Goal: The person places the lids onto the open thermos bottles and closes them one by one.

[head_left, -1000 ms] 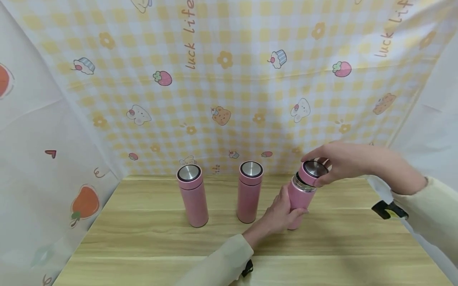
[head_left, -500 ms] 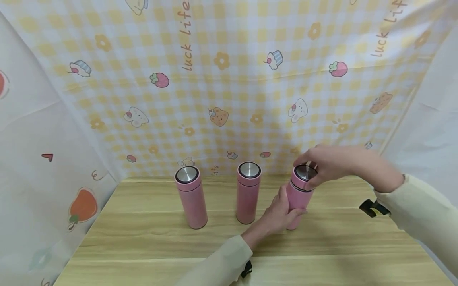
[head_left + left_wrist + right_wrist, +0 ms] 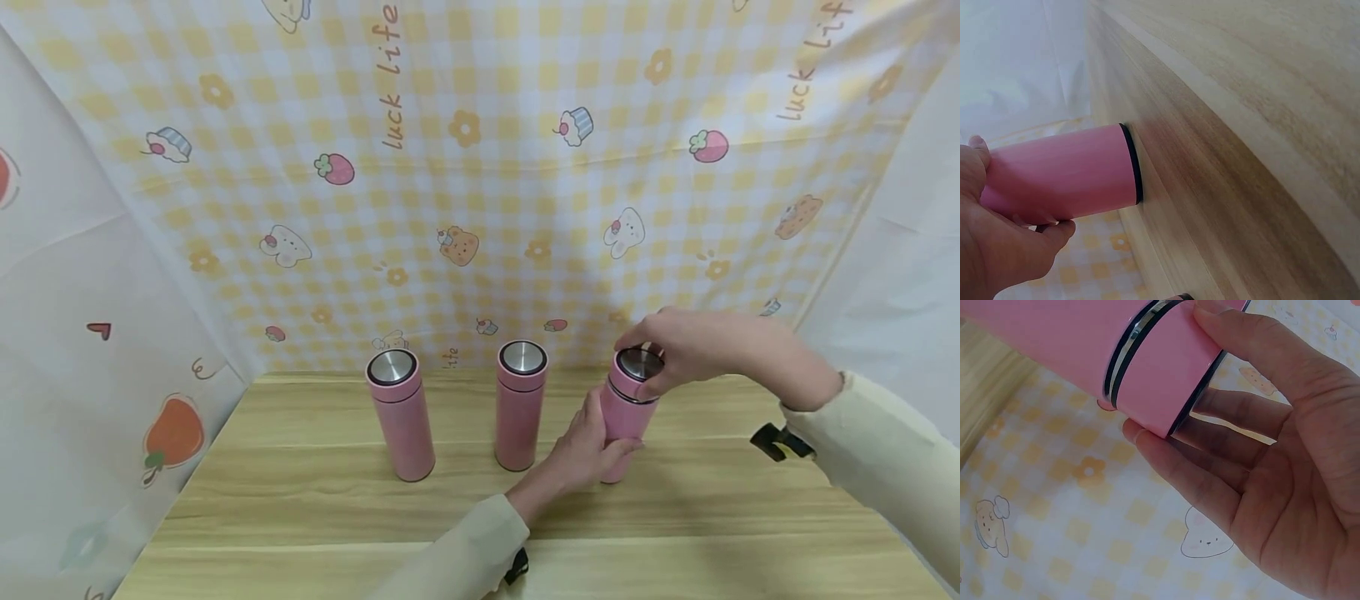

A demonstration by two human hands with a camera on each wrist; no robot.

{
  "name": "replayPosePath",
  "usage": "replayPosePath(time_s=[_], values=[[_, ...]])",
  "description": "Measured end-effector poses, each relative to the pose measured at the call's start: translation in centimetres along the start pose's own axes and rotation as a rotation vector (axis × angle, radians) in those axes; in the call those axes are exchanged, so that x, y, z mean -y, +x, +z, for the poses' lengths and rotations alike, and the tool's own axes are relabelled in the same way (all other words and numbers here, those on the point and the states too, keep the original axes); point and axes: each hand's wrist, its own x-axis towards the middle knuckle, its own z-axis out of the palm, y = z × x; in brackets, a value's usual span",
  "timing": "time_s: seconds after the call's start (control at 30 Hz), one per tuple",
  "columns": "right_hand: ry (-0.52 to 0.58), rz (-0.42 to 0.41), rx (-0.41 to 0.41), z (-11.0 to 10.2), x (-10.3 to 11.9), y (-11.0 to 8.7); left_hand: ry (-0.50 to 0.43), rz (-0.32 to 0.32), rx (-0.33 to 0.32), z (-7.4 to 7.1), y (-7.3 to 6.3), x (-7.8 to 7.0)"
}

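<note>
My left hand [image 3: 588,446] grips the body of the rightmost pink thermos bottle [image 3: 1066,175], whose black-edged base is at the wooden table. Over its top, my right hand [image 3: 682,350] holds the pink lid [image 3: 1163,369] between thumb and fingers. The lid has a silver disc top with a black ring. In the right wrist view a thin silver band shows between lid and body. Two matching thermos bottles stand upright with lids on: a middle one [image 3: 519,425] just left of my left hand, and a left one [image 3: 407,429] farther off.
The wooden table [image 3: 300,500] reaches back to a yellow checked cloth [image 3: 420,200] hung behind the bottles. White sheets with printed figures hang on the left [image 3: 82,275] and right sides.
My right hand has come down and left with the lid, which was tilted above the silver neck and now sits on it. The left hand keeps its grip; the other bottles have not moved.
</note>
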Motion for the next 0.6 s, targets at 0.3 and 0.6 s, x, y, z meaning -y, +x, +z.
replayPosePath(time_s=[0.3, 0.6], values=[[-0.054, -0.008, -0.017, 0.13, 0.28, 0.23, 0.011, 0.013, -0.005, -0.03, -0.12, 0.02], [-0.093, 0.008, -0.018, 0.14, 0.49, 0.31, 0.01, 0.021, -0.007, -0.04, -0.12, 0.08]])
